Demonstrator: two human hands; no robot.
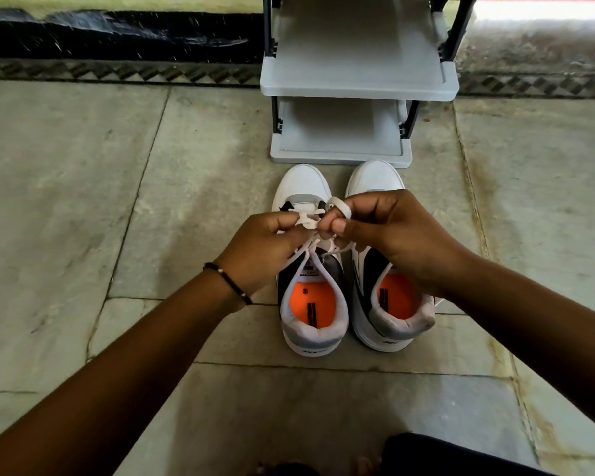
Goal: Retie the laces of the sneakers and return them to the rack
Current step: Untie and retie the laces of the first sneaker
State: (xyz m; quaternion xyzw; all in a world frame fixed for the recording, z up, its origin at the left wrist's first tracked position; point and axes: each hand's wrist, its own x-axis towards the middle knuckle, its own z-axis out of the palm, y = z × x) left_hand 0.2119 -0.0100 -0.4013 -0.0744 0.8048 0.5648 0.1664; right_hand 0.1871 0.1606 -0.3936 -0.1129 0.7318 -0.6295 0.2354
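Two white, grey and black sneakers with orange insoles stand side by side on the stone floor, toes pointing away from me. Over the left sneaker [311, 304], my left hand [263, 250] pinches one strand of its white lace [308, 221]. My right hand [392, 231] pinches the other strand, with a loop of lace wound round a fingertip. Both hands meet above the tongue and hide the eyelets. The right sneaker [389, 304] lies partly under my right hand; its laces are hidden. The grey shoe rack [358, 87] stands just beyond the toes.
The rack has grey shelves and dark posts; its lowest shelf [340, 156] nearly touches the sneaker toes. A dark patterned border [117, 72] runs along the floor behind it. Stone slabs [83, 201] extend left and right. My dark-clothed knee [443, 455] shows at the bottom edge.
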